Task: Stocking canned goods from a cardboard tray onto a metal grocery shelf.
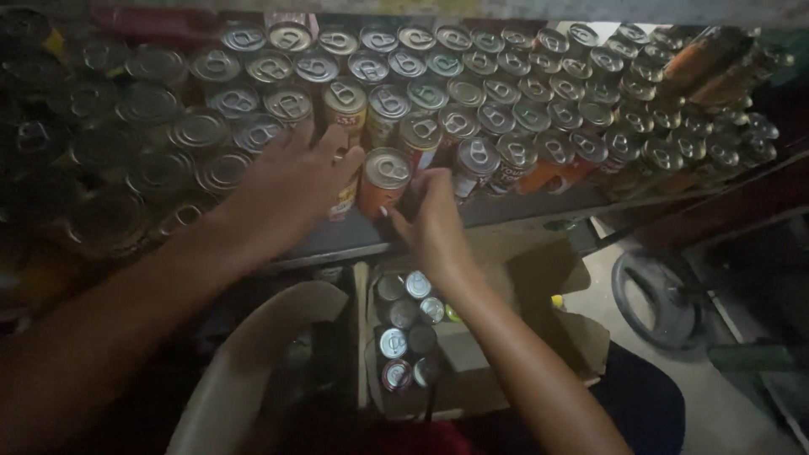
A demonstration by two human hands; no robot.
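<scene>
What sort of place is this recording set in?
Probably a small shop or stockroom: a shelf packed with rows of drink cans, and an open cardboard box of more cans below, where both hands reach an orange can.

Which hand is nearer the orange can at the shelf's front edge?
Right. The right hand has its fingers against the orange can from the can's right side. The left hand sits just left of it, on the neighbouring cans, apparently not touching it.
</scene>
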